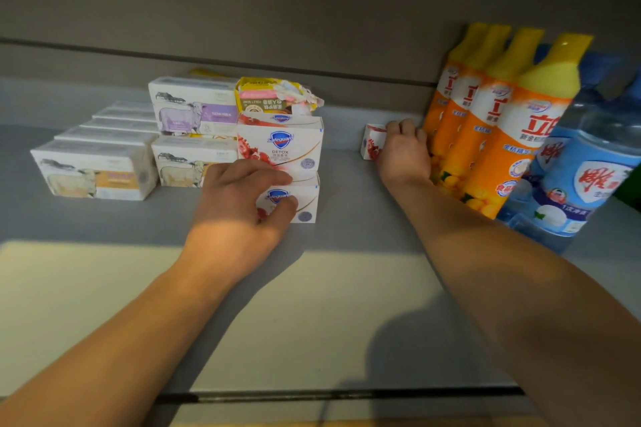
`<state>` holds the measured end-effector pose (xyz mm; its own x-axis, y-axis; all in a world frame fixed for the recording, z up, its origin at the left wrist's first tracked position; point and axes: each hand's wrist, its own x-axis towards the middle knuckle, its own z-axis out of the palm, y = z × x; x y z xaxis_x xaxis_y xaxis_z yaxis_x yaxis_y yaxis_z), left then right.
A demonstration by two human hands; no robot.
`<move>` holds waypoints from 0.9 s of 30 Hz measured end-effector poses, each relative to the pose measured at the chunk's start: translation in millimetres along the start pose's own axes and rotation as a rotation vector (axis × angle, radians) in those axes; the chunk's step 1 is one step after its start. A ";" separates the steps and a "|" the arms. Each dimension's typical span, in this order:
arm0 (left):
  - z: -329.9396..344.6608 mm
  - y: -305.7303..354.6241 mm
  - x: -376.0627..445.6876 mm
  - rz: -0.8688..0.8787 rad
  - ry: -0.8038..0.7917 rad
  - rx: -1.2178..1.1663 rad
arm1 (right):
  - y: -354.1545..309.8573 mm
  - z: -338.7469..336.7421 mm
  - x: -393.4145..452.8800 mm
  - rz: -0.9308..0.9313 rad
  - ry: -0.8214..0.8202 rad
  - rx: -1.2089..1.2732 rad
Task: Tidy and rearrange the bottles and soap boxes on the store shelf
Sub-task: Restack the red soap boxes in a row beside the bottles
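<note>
- The blue bottles (586,163) at far right are cut by the frame edge and blurred; how many stand there cannot be told
- The right hand (404,152) covers most of a small white-and-red soap box (373,146), so only the box's left end shows; its fingers curl over the top of it, gripping it, near the back of the shelf (347,288)
- That box lies just left of the row of orange bottles (485,135), and the hand's back is against the nearest of them
- The left hand (239,215) hides the left part of the lower Safeguard box (295,201); thumb and fingers are closed round it, at mid-shelf
- A second Safeguard box (281,146) rests on top of it, touching the fingers
- The sheep-print boxes (97,170) to the left recede in a row whose rear ones are faint
- A torn yellow packet (277,95) sits on the stack behind
</note>
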<state>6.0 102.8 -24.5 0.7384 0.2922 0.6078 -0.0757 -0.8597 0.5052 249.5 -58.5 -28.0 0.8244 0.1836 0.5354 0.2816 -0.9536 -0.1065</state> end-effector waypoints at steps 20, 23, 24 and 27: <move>-5.0 -25.0 2.1 -0.397 -0.017 -0.214 | -56.6 -78.6 -125.0 -0.034 -0.199 0.876; -6.2 -26.6 2.1 -0.387 -0.056 -0.122 | -55.3 -77.8 -131.1 -0.006 -0.271 0.920; -7.4 -25.6 1.2 -0.381 -0.045 -0.085 | -54.2 -77.7 -133.1 -0.009 -0.297 0.917; -10.5 -21.2 -3.6 -0.365 0.009 -0.071 | -52.1 -79.6 -136.6 -0.017 -0.343 0.904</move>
<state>-2.1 124.4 -30.9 0.7192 0.5781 0.3854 0.1448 -0.6673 0.7306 83.1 -52.8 -28.9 0.8750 0.3919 0.2841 0.4477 -0.4324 -0.7827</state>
